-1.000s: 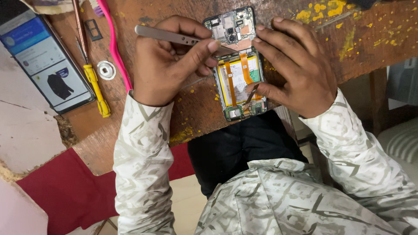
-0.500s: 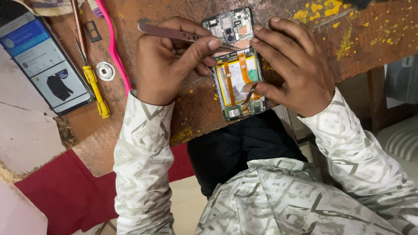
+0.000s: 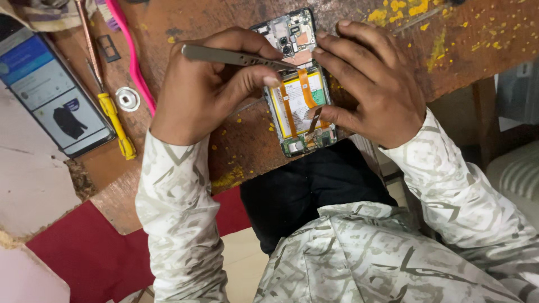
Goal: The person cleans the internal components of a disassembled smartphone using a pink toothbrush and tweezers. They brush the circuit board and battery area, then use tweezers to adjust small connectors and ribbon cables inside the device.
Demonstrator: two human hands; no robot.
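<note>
An opened smartphone (image 3: 297,106) lies back-up on the wooden bench (image 3: 236,140), showing its battery, orange flex ribbons and circuit boards. My left hand (image 3: 208,95) pinches grey metal tweezers (image 3: 236,57), whose tip rests at the top of the battery by an orange ribbon. My right hand (image 3: 373,92) grips the phone from the right. Its fingers lie over the upper board and its thumb presses near the lower ribbon.
A second smartphone (image 3: 56,95) with a lit screen lies at the left. Beside it are a yellow-handled screwdriver (image 3: 115,120), a metal ring (image 3: 128,99), a pink strip (image 3: 132,56) and a small dark tray (image 3: 108,47). Yellow specks dot the bench. A red cloth (image 3: 84,252) lies below.
The tweezers have swung down and to the right, and their tip now reaches the phone at the top of the battery. My right hand has stayed on the phone.
</note>
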